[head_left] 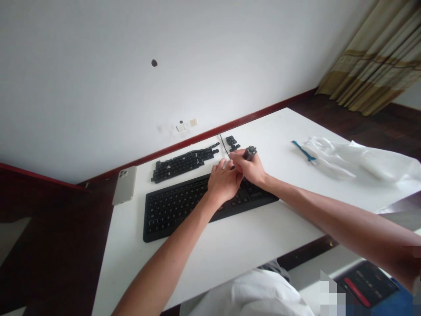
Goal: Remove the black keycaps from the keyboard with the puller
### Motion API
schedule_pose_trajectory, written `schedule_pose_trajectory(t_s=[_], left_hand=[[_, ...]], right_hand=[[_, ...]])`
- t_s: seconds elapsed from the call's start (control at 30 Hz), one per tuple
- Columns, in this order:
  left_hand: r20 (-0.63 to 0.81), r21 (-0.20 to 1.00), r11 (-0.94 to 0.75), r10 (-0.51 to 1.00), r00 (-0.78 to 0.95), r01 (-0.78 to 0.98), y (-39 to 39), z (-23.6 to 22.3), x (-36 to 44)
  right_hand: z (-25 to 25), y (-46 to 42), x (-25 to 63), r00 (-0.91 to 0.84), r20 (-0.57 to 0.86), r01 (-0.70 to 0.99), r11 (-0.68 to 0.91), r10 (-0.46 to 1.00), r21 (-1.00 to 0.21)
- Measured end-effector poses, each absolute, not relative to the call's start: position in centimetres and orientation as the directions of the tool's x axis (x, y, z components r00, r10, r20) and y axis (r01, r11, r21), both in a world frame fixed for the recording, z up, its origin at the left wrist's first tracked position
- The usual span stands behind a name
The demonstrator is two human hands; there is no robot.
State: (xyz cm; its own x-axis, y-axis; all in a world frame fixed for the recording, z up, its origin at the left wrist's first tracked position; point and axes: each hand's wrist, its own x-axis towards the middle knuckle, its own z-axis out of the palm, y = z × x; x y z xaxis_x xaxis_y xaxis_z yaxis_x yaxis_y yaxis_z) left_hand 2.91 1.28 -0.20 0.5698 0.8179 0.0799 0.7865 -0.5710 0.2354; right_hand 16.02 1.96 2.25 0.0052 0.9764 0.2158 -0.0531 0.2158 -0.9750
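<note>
Fingers of the right hand (250, 170) wrap a black cylindrical handle (250, 153), seemingly for control above the wide black plastic keyboard (171, 210), between the white surface's (131, 267) wall-side and near edges. Bent, close-set left-hand (222, 183) fingers probably steady it; their tips' grip is unclear. Loose black keycaps (184, 164) lie in rows along the wall-side edge, perhaps preserving order.
</note>
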Motion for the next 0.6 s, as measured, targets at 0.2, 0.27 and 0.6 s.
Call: schedule_pose_trajectory(t_s=[0.2, 0.27, 0.6], left_hand=[[0.066, 0.223, -0.581, 0.811, 0.582, 0.783, 1.31, -0.18, 2.86], [0.071, 0.221, -0.585, 0.808, 0.585, 0.78, 1.29, -0.2, 2.81], [0.077, 0.243, -0.582, 0.809, 0.583, 0.776, 1.32, -0.16, 2.82]], right_hand=[[1.99, 1.78, 16.11, -0.016, 0.264, -0.025, 0.263, 0.964, -0.964], [2.06, 1.69, 16.13, -0.02, 0.274, -0.01, 0.274, 0.962, -0.962], [2.18, 1.44, 16.15, -0.018, 0.29, 0.008, 0.29, 0.957, -0.957]])
